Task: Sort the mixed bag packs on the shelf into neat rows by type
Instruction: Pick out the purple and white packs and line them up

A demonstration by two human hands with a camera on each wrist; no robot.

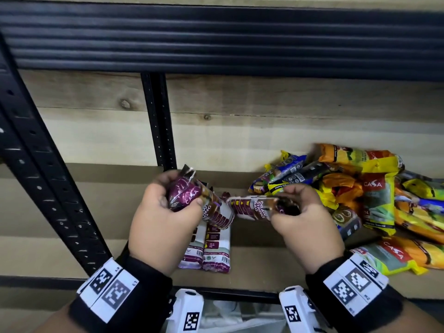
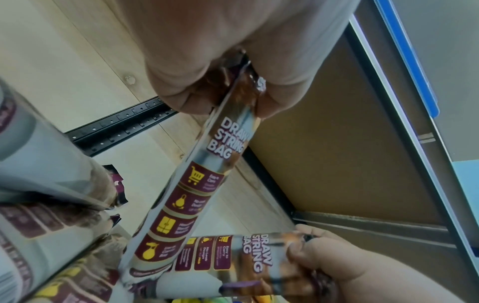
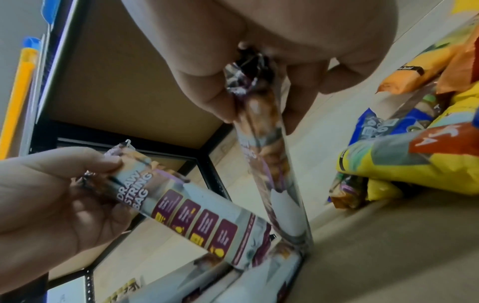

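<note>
My left hand [image 1: 165,217] grips 1 maroon drawstring pack [image 1: 192,198] by its crimped end; my right hand [image 1: 305,224] pinches another pack [image 1: 252,205] likewise. They look light, soft, slick. Beyond my right hand lies the mixed pile [image 1: 360,188].

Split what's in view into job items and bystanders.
Job: left hand gripping a purple pack; right hand gripping another purple pack; two laid purple packs; mixed pile; shelf.
Bystanders: black upright; plank wall.
</note>
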